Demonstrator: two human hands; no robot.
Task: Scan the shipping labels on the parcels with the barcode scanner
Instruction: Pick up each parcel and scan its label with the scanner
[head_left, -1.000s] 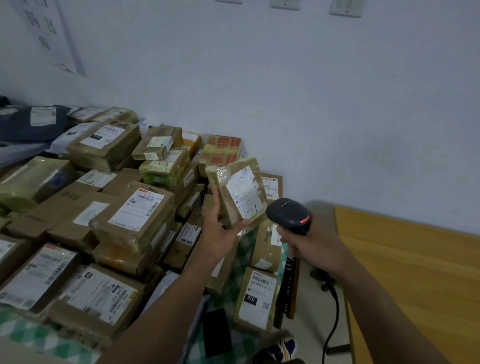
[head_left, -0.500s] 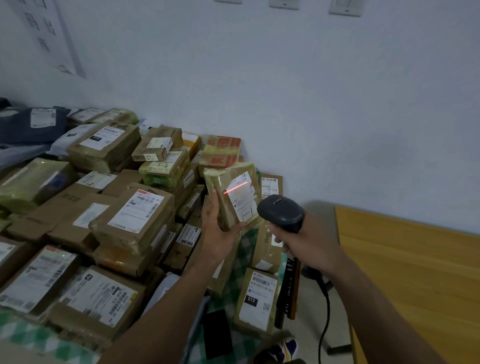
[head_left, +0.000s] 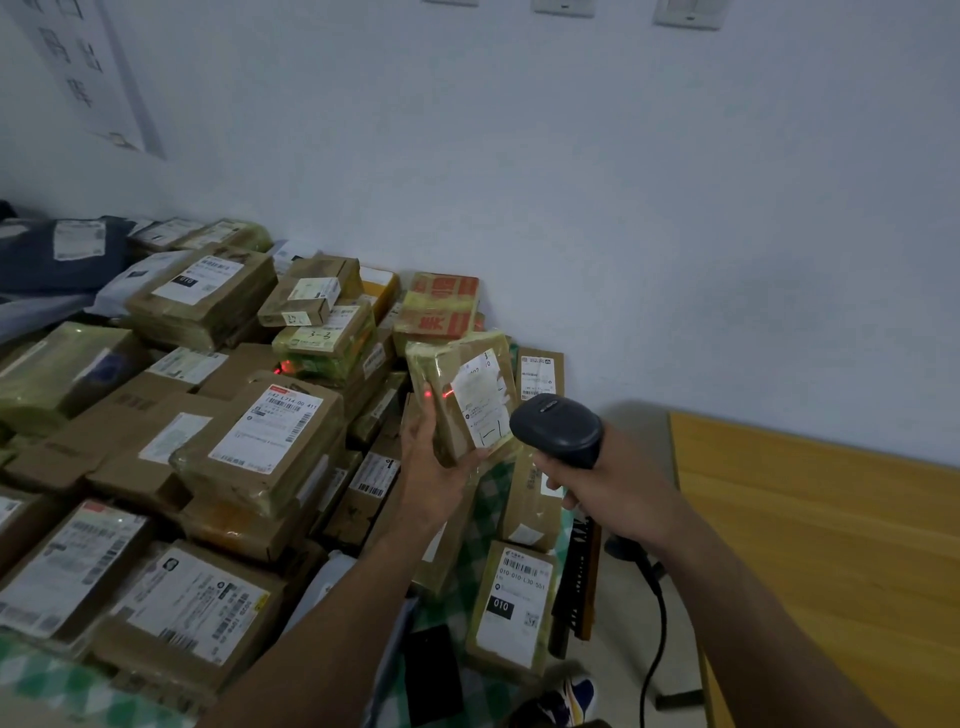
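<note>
Beside the heap of parcels (head_left: 218, 415), your left hand (head_left: 434, 467) holds a small taped parcel (head_left: 460, 395), likely light, stiff, slick, its edges clamped between thumb and fingers (head_left: 422, 423), while your right hand (head_left: 610, 486) wraps the barcode scanner (head_left: 558, 428) just beside its label (head_left: 483, 395).

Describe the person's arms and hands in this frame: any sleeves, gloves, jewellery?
Both forearms are bare as far as the frame shows; no sleeve edge is visible. The left hand and right hand wear no gloves, and no watch, ring or wristband shows on either.
</note>
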